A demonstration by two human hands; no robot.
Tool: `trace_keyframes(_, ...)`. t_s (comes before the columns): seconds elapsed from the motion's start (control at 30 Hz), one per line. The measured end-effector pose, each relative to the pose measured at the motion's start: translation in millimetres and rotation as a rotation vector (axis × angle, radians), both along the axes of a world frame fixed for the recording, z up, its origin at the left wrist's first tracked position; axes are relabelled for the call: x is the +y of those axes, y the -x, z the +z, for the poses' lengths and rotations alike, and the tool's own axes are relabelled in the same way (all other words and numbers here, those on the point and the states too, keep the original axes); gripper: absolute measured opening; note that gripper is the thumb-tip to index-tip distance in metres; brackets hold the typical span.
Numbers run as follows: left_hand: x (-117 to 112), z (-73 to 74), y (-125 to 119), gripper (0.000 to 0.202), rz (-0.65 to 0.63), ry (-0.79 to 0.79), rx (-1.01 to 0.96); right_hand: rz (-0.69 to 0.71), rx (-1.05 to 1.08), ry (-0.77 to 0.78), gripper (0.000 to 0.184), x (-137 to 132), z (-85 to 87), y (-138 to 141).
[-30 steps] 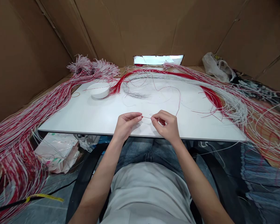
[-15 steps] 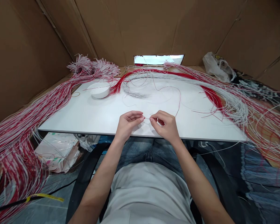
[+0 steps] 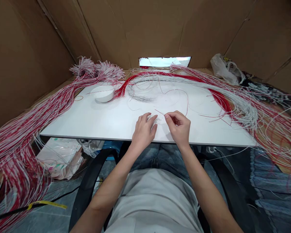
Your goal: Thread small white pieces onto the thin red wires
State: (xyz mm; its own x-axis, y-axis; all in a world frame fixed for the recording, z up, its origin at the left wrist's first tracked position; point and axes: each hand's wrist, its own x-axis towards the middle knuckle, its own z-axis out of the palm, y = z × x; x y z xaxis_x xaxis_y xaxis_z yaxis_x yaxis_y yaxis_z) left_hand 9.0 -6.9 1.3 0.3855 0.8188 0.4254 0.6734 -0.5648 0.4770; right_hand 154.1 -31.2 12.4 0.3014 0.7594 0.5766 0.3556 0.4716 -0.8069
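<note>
Over the front of the white tabletop, my right hand pinches a thin red wire between thumb and fingertips. Its short free end points left from the fingertips. A longer red strand curves over the tabletop behind that hand; whether it is the same wire I cannot tell. To the left, my left hand is held palm down with fingers apart and nothing in them. Small pale bits lie between the two hands, too small to name.
Red wires and white wires arc along the table's back. A white round bowl stands back left. Large bundles of red-and-white wires hang off the left side, with more wires at right. Cardboard walls enclose the table.
My left hand has let go of the wire, opened and moved slightly right. My right hand has moved a little right and forward, still pinching the wire.
</note>
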Motion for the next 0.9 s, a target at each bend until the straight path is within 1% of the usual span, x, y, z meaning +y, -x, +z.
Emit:
trace_keyframes(0.1,-1,-0.7,-3,0.033,0.025,-0.028,0.076,0.003,0.005,0.003,0.016,0,-0.3,0)
trace_keyframes(0.2,0,-2.2,-2,0.028,0.019,-0.046,0.055,0.008,0.014,-0.003,0.015,0,0.1,1)
trace_keyframes(0.3,2,-5.1,-1,0.022,0.04,-0.044,-0.042,0.011,0.023,-0.008,0.014,0,0.2,1)
trace_keyframes(0.4,4,-6.8,0,0.018,0.077,-0.01,-0.139,0.006,0.02,-0.007,0.014,0,-0.1,0)
trace_keyframes(0.53,6,-2.8,3,0.015,0.108,0.05,-0.279,0.008,0.019,-0.003,0.014,0,-0.3,0)
trace_keyframes(0.6,7,0.8,7,0.011,0.1,0.17,-0.462,0.024,0.015,-0.001,0.014,0,0.0,0)
trace_keyframes(0.67,9,4.0,13,0.01,0.067,0.363,-0.712,0.065,-0.009,0.002,0.014,0,0.7,1)
trace_keyframes(0.77,12,7.0,25,0.016,-0.018,0.634,-1.033,0.146,-0.088,-0.004,0.012,-1,2.3,2)
trace_keyframes(0.83,13,8.6,30,0.018,-0.074,0.741,-1.156,0.176,-0.136,-0.019,0.012,-2,3.3,2)
trace_keyframes(0.9,12,10.8,33,0.02,-0.105,0.808,-1.221,0.183,-0.176,-0.04,0.012,-2,3.8,3)
